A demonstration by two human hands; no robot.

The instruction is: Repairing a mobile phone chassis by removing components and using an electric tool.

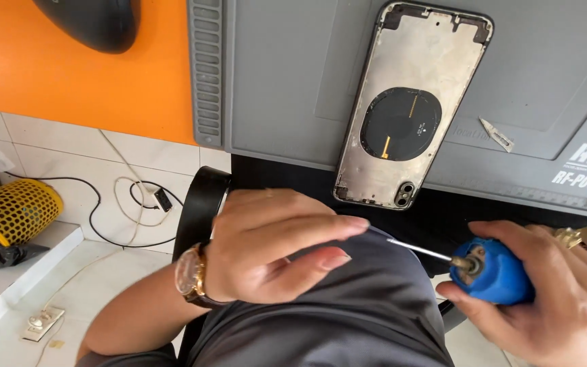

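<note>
Blue screwdriver (494, 272), lower right of frame, gripped by right hand (552, 292); left hand (273, 255) pinches its thin shaft tip. Phone back housing (409, 102) w/ round coil lies bare on grey mat (287, 81), surface above; nothing refitted yet.

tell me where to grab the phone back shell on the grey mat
Grip the phone shell across its two long edges, near the middle. It lies flat, inside up, its camera end hanging over the edge of the grey mat nearest the hands, so coming from that end probably gives fingers room underneath. Avoid the dark round coil.
</note>
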